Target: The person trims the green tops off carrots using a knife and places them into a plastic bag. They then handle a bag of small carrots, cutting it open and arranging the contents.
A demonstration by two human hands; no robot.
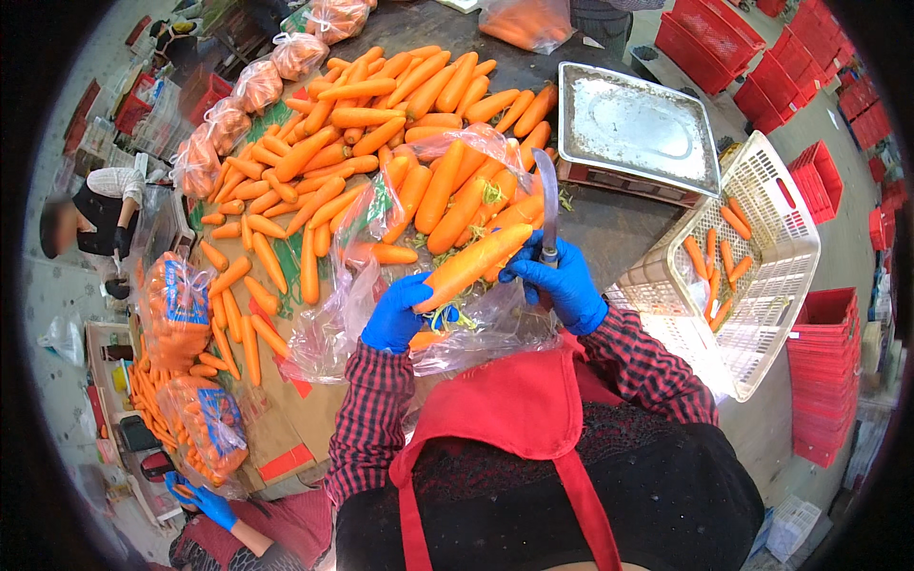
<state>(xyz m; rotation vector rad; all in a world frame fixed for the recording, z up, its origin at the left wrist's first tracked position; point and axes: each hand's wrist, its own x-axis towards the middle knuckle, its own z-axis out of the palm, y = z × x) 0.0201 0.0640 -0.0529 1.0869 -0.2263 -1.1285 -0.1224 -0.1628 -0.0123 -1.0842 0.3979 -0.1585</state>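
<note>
A large carrot [471, 268] lies slantwise between my hands, its lower end held by my gloved left hand [398, 312]. My gloved right hand [560, 280] grips a knife [548, 203] with a curved blade, which points away from me. The right fingers are beside the carrot's upper end; whether they touch it is hard to tell. Pale green leafy stubs [457, 315] show under the carrot. Just beyond my hands, an open clear plastic bag [343, 314] spreads around several big carrots [457, 207], some with green tops.
A big heap of carrots [357, 128] covers the table beyond. At the right stand a metal-topped scale [635, 125] and a white plastic basket [767, 285] holding some carrots. Filled bags [175, 307] line the left edge. Lower left, a co-worker's gloved hand [207, 499] is near.
</note>
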